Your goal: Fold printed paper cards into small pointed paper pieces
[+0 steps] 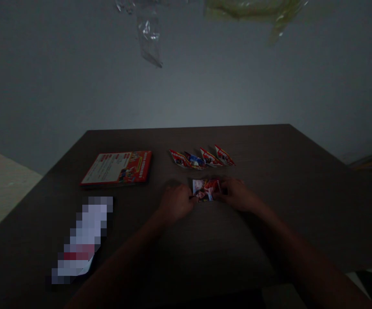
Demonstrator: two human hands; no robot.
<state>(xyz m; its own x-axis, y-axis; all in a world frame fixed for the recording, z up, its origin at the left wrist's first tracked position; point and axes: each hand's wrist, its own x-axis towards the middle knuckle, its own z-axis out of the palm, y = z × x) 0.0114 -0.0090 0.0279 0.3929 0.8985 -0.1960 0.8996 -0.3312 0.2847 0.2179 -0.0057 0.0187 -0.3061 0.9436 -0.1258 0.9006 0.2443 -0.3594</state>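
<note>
Against the pale wall [186, 86] I see a dark wood-grain table [269, 150], with a flat red-and-cream printed pack [118, 168] at its far left and a pixelated whitish oblong [84, 236] nearer the person. At the middle of the tabletop, the left hand [177, 201] is curled narrow on the left edge of a small picture card [205, 189], and the right hand [237, 195] pinches its right edge, fingers close together. Just beyond the card, four smaller folded printed papers [209, 157] stand tilted in a row, three mostly red and one blue.
</note>
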